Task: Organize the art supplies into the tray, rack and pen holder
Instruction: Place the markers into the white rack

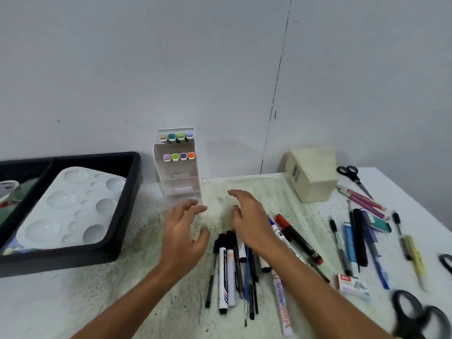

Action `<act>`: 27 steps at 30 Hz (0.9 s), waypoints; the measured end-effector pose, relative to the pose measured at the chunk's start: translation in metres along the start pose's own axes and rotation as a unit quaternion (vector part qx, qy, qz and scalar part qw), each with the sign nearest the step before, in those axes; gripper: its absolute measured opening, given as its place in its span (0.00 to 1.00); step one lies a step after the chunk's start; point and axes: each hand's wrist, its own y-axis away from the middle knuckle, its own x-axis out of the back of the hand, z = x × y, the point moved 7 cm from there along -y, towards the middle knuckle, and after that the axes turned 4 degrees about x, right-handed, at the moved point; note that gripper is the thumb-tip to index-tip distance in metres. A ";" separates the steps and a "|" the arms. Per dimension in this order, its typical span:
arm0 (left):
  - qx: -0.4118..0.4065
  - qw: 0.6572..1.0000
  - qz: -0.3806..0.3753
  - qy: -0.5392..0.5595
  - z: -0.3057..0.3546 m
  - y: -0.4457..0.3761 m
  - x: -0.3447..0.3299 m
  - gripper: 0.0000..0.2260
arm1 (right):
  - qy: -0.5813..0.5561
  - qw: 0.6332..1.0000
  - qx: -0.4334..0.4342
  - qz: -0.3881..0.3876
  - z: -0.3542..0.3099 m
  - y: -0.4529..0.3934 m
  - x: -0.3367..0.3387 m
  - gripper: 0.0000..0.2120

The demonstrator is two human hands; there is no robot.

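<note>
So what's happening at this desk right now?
A person is sorting art supplies. Both hands, left hand and right hand, hover open and empty over a pile of pens and markers on the table. The white rack holds eight markers in its top two rows. A paint palette sits in the black tray. More pens and scissors lie loose to the right.

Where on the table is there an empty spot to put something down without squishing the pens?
Bare table lies in front of the black tray, left of the left hand. Another free patch sits between the marker rack and the cream box, past the right hand. The pen pile and the right side with scissors are crowded.
</note>
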 end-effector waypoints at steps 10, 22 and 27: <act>-0.168 0.935 -0.292 -0.110 0.059 0.036 -0.134 0.29 | 0.204 0.971 -0.122 -0.017 0.089 0.070 0.039 0.23; -0.110 0.938 -0.279 -0.174 0.062 -0.002 -0.146 0.28 | -0.170 0.962 -0.142 0.160 0.112 0.083 0.111 0.17; -0.148 0.946 -0.278 -0.072 0.121 -0.013 -0.183 0.21 | -0.022 0.954 -0.176 0.241 0.149 0.111 0.179 0.11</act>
